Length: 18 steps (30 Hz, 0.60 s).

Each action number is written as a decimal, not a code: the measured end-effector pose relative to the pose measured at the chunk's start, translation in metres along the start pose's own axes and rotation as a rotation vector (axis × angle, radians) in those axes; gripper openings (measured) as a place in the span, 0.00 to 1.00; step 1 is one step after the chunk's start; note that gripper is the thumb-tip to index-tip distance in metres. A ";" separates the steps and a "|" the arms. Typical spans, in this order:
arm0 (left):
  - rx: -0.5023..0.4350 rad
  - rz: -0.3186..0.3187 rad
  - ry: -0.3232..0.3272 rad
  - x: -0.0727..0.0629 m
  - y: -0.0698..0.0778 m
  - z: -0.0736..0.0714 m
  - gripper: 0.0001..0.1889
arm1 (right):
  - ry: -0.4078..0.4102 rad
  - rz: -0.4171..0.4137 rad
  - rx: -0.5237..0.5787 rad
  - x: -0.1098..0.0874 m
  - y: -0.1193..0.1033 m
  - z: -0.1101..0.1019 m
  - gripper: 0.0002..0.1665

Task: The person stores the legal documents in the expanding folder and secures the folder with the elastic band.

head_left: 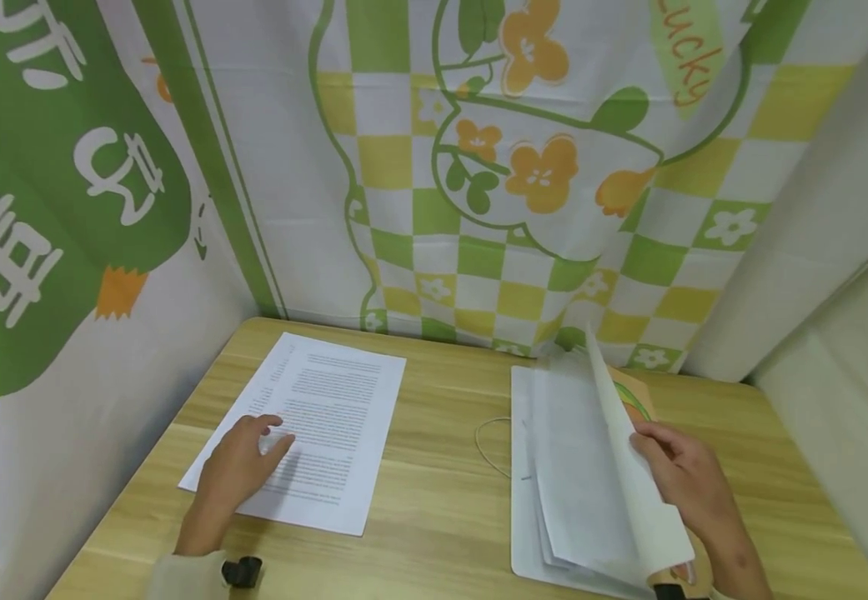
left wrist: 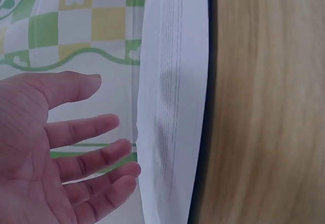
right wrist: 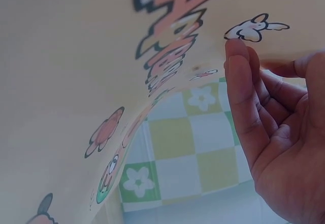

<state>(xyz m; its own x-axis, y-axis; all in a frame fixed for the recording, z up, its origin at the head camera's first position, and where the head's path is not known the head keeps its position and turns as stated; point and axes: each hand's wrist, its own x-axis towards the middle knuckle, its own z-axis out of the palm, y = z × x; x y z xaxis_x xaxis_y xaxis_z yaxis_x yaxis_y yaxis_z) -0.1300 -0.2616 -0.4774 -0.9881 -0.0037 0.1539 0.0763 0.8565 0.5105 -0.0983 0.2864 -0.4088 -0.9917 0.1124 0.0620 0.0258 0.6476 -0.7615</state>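
Note:
My left hand (head_left: 237,462) hovers over a printed sheet (head_left: 328,433) on the left of the table, fingers spread and loosely bent, holding nothing. In the left wrist view its palm shows beside the paper (left wrist: 172,92). On the right lies a folder (head_left: 521,533) with a pale backing and white sheets (head_left: 579,475) inside. My right hand (head_left: 692,479) pinches the outer edge of the folder's cover (head_left: 662,533), which stands raised and tilted over the sheets. Seen from the right wrist, the cover's peach outer face (right wrist: 61,56) carries cartoon prints and lettering.
A thin cord (head_left: 482,450) loops out from the folder's left side onto the wooden table (head_left: 449,467). Behind the table hangs a checked curtain (head_left: 441,208) with flower prints; a green-and-white cloth (head_left: 66,208) hangs at the left. A pale wall (head_left: 846,400) stands on the right.

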 end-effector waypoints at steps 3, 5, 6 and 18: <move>0.007 -0.039 -0.025 0.000 -0.005 -0.001 0.25 | 0.000 -0.005 0.008 -0.001 0.002 -0.002 0.27; 0.018 -0.067 -0.044 0.000 -0.008 -0.002 0.28 | -0.002 -0.005 0.014 -0.001 0.002 -0.001 0.26; 0.026 -0.084 -0.055 0.000 -0.010 -0.002 0.30 | 0.000 -0.005 0.012 -0.001 0.002 0.000 0.26; 0.102 -0.200 -0.178 -0.001 -0.015 -0.003 0.52 | 0.006 0.018 0.005 -0.002 0.000 0.000 0.27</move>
<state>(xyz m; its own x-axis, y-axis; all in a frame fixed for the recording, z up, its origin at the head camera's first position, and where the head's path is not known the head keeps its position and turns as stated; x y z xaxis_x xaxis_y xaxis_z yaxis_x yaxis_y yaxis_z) -0.1302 -0.2763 -0.4830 -0.9908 -0.0951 -0.0966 -0.1276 0.8952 0.4269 -0.0958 0.2862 -0.4087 -0.9904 0.1281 0.0519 0.0429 0.6414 -0.7660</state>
